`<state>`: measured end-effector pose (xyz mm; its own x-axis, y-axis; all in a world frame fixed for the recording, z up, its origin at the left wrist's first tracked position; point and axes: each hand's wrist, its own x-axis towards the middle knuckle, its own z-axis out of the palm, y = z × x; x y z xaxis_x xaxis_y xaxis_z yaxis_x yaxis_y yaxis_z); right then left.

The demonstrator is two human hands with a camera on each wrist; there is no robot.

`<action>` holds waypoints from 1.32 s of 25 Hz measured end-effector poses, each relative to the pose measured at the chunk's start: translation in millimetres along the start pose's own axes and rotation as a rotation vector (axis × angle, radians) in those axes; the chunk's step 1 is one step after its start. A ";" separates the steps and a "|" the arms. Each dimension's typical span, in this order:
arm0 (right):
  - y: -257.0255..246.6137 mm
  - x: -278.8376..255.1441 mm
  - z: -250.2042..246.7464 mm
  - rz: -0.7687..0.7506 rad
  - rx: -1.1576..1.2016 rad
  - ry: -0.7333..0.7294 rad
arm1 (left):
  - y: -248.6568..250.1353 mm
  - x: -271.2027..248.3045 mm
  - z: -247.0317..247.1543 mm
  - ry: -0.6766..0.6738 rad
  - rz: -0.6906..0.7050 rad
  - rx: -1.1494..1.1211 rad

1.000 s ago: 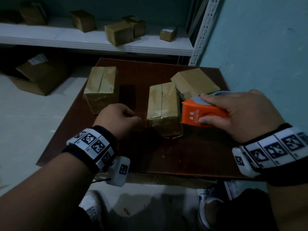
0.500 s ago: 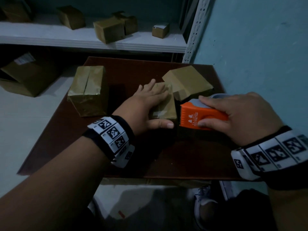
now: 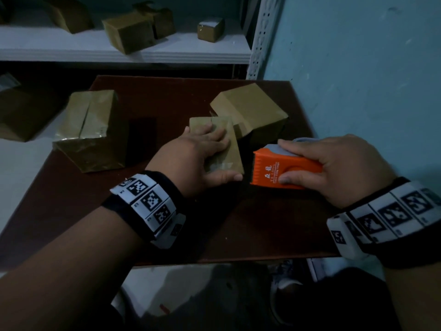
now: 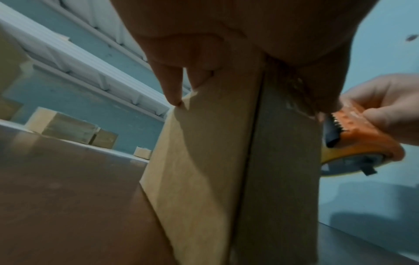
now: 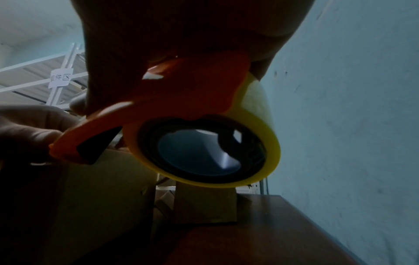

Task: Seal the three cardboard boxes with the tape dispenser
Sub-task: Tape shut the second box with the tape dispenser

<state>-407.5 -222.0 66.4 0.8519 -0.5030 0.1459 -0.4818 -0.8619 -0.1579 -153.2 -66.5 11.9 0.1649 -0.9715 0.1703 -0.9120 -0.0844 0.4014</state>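
Three brown cardboard boxes stand on the dark red table [image 3: 71,211]. The left box [image 3: 88,130] stands apart, glossy with tape. My left hand [image 3: 214,154] lies flat on top of the middle box [image 3: 232,152], thumb along its near edge; the left wrist view shows that box's seam [image 4: 254,143]. Behind it to the right stands the third box [image 3: 250,111], touching it. My right hand [image 3: 286,162] grips the orange tape dispenser [image 3: 267,170] just right of the middle box, toothed edge [image 4: 335,123] close to my left thumb. Its yellow tape roll [image 5: 267,143] hangs above the table.
A white shelf [image 3: 191,53] behind the table carries several small boxes [image 3: 128,32]. A larger carton [image 3: 19,111] sits on the floor at the left. The blue wall [image 3: 358,68] runs close along the table's right edge. My shoes [image 3: 284,278] are below the near edge.
My left hand left the table in front of the middle box and came down on its top, where it stays. The right hand with the dispenser has barely moved.
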 end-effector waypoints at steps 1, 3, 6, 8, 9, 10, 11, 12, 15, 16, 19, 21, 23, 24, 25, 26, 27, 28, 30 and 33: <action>3.4 -1.7 0.1 0.032 0.047 -0.011 | -0.2 0.8 1.0 0.011 0.000 0.009; 7.0 -4.7 -1.6 0.075 0.090 -0.026 | 0.1 4.1 3.2 0.005 -0.013 0.036; 4.7 -5.2 -6.4 0.106 0.085 0.003 | 3.3 5.7 3.9 0.008 -0.031 0.051; 0.1 -3.5 -6.6 0.113 0.063 0.001 | 4.0 5.0 3.9 0.006 -0.035 0.052; -1.3 -1.6 -3.4 0.118 0.033 -0.007 | 4.1 4.7 4.0 0.001 -0.039 0.050; -3.6 1.0 -0.2 0.135 -0.001 -0.018 | 4.9 4.3 3.5 -0.005 -0.045 0.051; -6.8 3.8 1.5 0.160 -0.032 -0.032 | 7.2 4.6 1.8 -0.018 -0.057 0.055; -11.4 6.5 1.7 0.195 -0.060 -0.049 | 9.9 5.4 -0.3 -0.041 -0.073 0.063; -25.8 12.9 2.0 0.264 -0.104 -0.068 | 16.3 7.5 -3.9 -0.085 -0.118 0.081; -30.3 13.3 1.4 0.291 -0.095 -0.073 | 17.1 7.0 -3.9 -0.076 -0.119 0.081; -21.7 15.0 0.0 0.383 -0.214 -0.104 | 17.9 4.5 -4.1 -0.067 -0.114 0.059; -4.0 11.9 -0.7 0.490 -0.220 -0.061 | 19.7 2.7 -4.2 -0.092 -0.106 0.060; 3.4 9.4 5.4 0.526 -0.067 0.007 | 18.9 0.6 -6.4 -0.083 -0.097 0.045; 3.1 9.0 12.5 0.516 -0.004 0.011 | 18.5 -0.2 -7.7 -0.070 -0.094 0.027; 0.7 10.3 22.3 0.498 0.017 -0.013 | 19.1 -1.1 -9.9 -0.054 -0.098 0.010; -2.4 12.0 31.9 0.481 -0.003 -0.047 | 19.3 -1.5 -11.2 -0.034 -0.111 0.001; -4.9 13.4 39.7 0.463 -0.062 -0.085 | 20.5 -0.1 -12.4 -0.016 -0.123 0.009; -7.5 14.0 45.4 0.443 -0.120 -0.113 | 21.5 1.4 -12.4 -0.006 -0.135 0.031; -13.9 15.2 49.8 0.421 -0.157 -0.147 | 23.4 4.2 -11.9 -0.011 -0.150 0.051; -22.0 14.7 51.2 0.406 -0.152 -0.211 | 23.8 4.4 -8.7 0.009 -0.142 0.002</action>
<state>-373.8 -207.2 22.0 0.6043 -0.7902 -0.1017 -0.7951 -0.6063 -0.0141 -171.0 -70.9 30.1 0.2953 -0.9479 0.1198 -0.8801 -0.2210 0.4202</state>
